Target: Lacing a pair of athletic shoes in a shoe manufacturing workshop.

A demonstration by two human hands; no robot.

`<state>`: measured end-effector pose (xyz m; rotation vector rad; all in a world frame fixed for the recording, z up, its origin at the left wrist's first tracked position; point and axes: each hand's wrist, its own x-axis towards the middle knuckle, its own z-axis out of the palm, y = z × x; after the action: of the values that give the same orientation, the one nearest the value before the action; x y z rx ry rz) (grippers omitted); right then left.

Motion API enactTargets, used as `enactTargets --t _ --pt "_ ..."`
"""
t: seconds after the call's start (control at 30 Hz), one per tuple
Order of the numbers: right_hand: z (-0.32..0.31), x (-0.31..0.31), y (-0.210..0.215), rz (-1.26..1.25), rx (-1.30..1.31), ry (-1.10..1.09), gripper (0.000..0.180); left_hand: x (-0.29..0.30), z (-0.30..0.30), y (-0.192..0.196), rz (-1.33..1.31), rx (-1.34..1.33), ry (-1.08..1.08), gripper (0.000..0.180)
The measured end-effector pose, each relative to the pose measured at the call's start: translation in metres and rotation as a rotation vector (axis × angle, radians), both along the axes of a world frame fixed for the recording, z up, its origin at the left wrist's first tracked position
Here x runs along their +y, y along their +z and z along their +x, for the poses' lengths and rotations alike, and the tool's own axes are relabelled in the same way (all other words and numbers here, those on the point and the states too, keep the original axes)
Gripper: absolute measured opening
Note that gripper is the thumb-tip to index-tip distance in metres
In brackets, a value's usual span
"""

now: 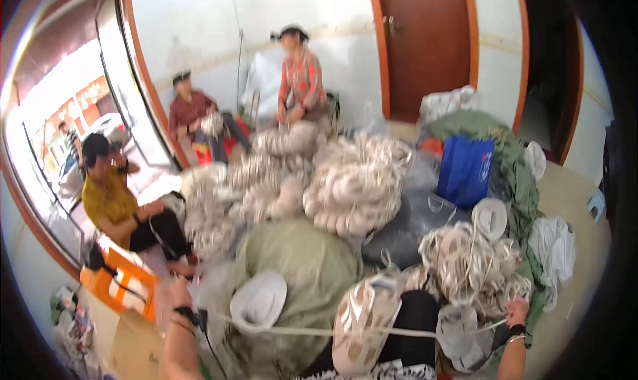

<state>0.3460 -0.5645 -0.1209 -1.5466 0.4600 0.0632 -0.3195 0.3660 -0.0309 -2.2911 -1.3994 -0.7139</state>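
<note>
A beige shoe upper (367,323) with cut-out openings rests upright on my lap, against my dark trousers. Through or across it runs a long pale shoelace (299,331), drawn out wide to both sides. Far to the left, my left hand (181,293) is closed on one end of the lace, though blur softens its fingers. My right hand (517,311) grips the other end, out to the right beside a heap of similar uppers (468,260). White curved inserts (458,337) lie between my leg and that hand.
A white curved piece (259,300) sits on a green sack (296,250) before me. Bundled uppers (359,181) are piled beyond it. A blue bag (466,171) stands at right, an orange stool (119,280) at left. Several people sit around the pile.
</note>
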Motion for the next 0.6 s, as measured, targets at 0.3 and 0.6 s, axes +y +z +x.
enactTargets --t 0.3,0.6 --pt "-0.143 0.262 0.187 0.109 -0.204 0.922 0.043 -0.215 0.255 0.06 -0.567 -0.528 -0.912 0.041" --pt "-0.201 0.313 0.19 -0.158 -0.093 1.234 0.022 -0.362 0.312 0.072 -1.841 -0.882 -0.835 0.029"
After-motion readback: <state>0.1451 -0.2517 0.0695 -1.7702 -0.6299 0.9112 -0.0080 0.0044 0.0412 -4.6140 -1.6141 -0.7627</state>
